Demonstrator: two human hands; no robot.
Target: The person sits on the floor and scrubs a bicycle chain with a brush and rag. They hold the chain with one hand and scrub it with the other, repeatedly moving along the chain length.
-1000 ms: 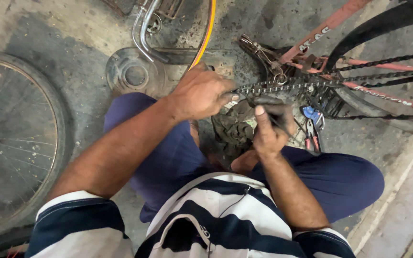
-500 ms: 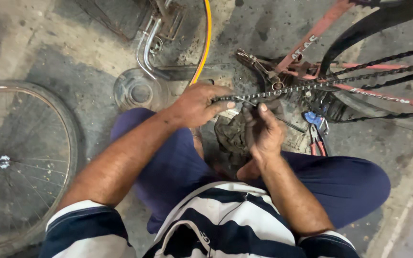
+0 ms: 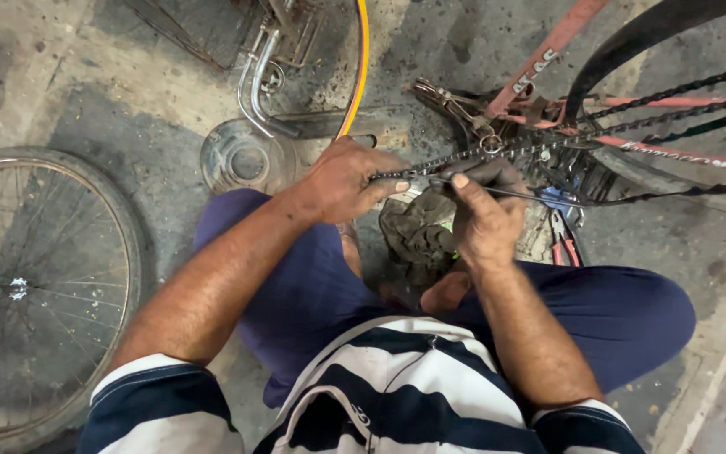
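On the stained concrete floor (image 3: 77, 76), seated, person works over a bicycle chain (image 3: 447, 160) held taut between both hands at centre frame.

Left hand (image 3: 350, 181): fingers curled closed around the chain's left end, thumb pressed along the top, fingertips (image 3: 400, 186) tucked under. Grip tight, no gap visible between fingers.

Right hand (image 3: 482, 214): fingers bent nearly shut, thumb (image 3: 457, 183) extended up against the chain from below. Appears to pinch a thin dark tool or the chain itself; cannot tell which, since the knuckles hide the contact point.

Chain position: runs roughly level from left hand to right hand, then continues right toward the red bicycle frame (image 3: 548, 59), where further runs of chain stretch toward the frame's right edge beside the black tyre (image 3: 632, 38).

Surroundings: dirty rag (image 3: 413, 231) lies just below the hands, between the knees. Red-handled pliers (image 3: 563, 244) rest on the floor just right of the right hand. Loose spoked wheel (image 3: 35, 286) lies flat, well apart at left. Round metal disc (image 3: 241, 155) sits on the floor beyond the left wrist.
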